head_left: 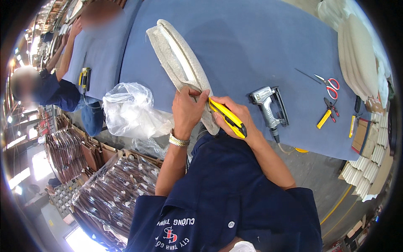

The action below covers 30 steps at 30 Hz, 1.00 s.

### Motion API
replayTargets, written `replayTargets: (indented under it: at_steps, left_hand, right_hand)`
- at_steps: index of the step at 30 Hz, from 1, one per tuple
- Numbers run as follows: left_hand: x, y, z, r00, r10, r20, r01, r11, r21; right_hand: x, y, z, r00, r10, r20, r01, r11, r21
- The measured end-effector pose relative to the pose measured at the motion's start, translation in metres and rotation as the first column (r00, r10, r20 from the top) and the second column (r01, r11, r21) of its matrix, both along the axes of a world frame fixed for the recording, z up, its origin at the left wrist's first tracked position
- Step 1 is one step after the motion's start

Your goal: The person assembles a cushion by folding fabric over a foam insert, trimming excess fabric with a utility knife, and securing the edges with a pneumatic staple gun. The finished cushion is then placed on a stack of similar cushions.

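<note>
A long curved cushion pad [173, 52] in grey-beige fabric lies slantwise over the near edge of the blue table, a white strip showing along its open side. My left hand [187, 108], with a metal-band watch at the wrist, pinches the fabric near the pad's close end. Gripped in my right hand [235, 113] is a yellow and black utility knife [228, 117]. Its front end is right against the fabric beside my left thumb; the blade itself cannot be made out. Both hands nearly touch.
On the blue table [252, 46] to the right lie a staple gun [269, 107], scissors [331, 86], pliers [326, 114] and another yellow cutter [351, 126]. Beige pads [357, 54] are stacked at far right. Clear plastic bags [134, 111] hang left; a co-worker [63, 90] stands beyond.
</note>
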<state>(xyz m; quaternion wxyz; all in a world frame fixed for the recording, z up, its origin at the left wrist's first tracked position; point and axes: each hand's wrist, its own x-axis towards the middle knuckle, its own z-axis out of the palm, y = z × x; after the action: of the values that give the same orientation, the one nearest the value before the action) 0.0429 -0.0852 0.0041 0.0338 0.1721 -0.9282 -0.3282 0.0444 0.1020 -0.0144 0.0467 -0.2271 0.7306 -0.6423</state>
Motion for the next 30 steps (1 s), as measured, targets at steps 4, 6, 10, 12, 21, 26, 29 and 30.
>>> replayTargets:
  at_steps: [4,6,10,12,21,26,29,30]
  left_hand:
    - [0.003,-0.002,0.004,0.993,-0.109,-0.041,0.105,0.989,-0.103]
    - [0.004,-0.009,-0.001,0.991,-0.127,-0.029,0.126,0.992,-0.025]
    - [0.002,-0.016,-0.002,0.995,-0.041,0.092,0.009,0.945,0.326]
    - [0.003,-0.015,0.002,0.993,0.007,0.121,-0.060,0.896,0.440]
    - [0.012,-0.017,-0.004,0.969,0.206,0.136,-0.238,0.632,0.737]
    - [0.021,0.010,0.012,0.995,-0.029,0.097,0.029,1.000,0.003]
    - [0.023,0.010,0.006,0.990,-0.106,0.092,0.105,0.994,0.010]
    - [0.024,0.009,0.006,0.990,-0.117,0.085,0.114,0.993,0.038]
  right_hand:
    - [0.001,0.000,0.001,0.998,0.000,0.062,0.000,1.000,-0.001]
    - [0.001,0.001,0.003,0.997,-0.005,0.072,0.005,1.000,-0.003]
    - [0.003,0.005,0.004,0.999,-0.048,-0.004,0.048,0.998,0.029]
    - [0.006,0.008,0.003,0.999,-0.038,0.011,0.037,0.998,0.052]
    - [0.026,0.019,0.005,0.998,-0.006,0.062,0.004,0.999,0.035]
    - [0.027,0.020,0.006,0.999,-0.008,0.039,0.007,1.000,0.017]
    - [0.028,0.021,0.004,0.993,0.003,0.114,-0.001,1.000,-0.013]
    - [0.027,0.021,0.004,0.994,0.004,0.113,-0.003,1.000,-0.007]
